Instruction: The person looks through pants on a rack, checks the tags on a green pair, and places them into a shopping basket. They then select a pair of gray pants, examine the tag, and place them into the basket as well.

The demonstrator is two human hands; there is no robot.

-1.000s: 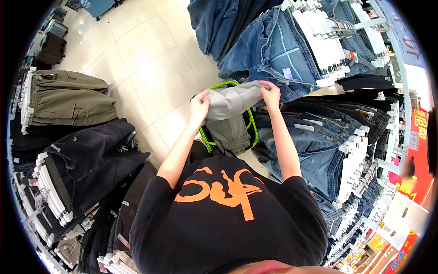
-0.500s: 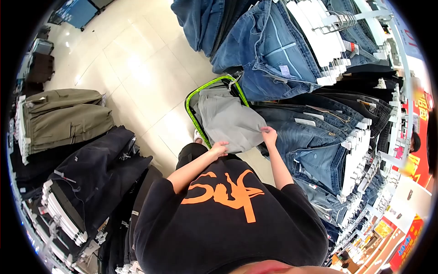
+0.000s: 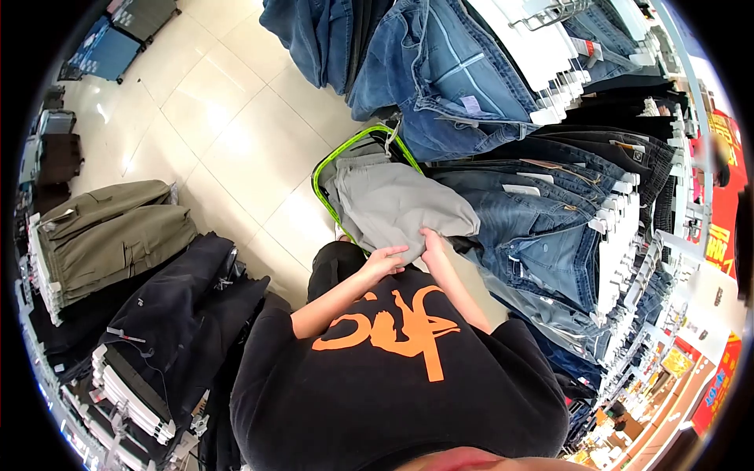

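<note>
A pair of light grey pants [image 3: 393, 196] with a gathered waistband lies bunched over a shopping basket [image 3: 320, 187] with a bright green rim. My left hand [image 3: 383, 261] is at the near edge of the fabric, its fingers closed on the hem. Close beside it, my right hand [image 3: 431, 245] pinches the same edge between thumb and fingers. A loose fold of the pants bulges past the basket to the right, against hanging jeans. The pants hide most of the basket's inside.
Blue jeans [image 3: 471, 78] hang on white hangers at the upper right, with more jeans [image 3: 542, 235] below them. On the left rack hang olive pants [image 3: 118, 235] and dark pants [image 3: 173, 306]. Suitcases [image 3: 110, 47] stand at the far upper left on the tiled floor [image 3: 228, 141].
My right hand has moved left toward my left hand, drawing the edge of the pants together. The fabric's right side now puffs out beyond the right hand. The view has shifted slightly.
</note>
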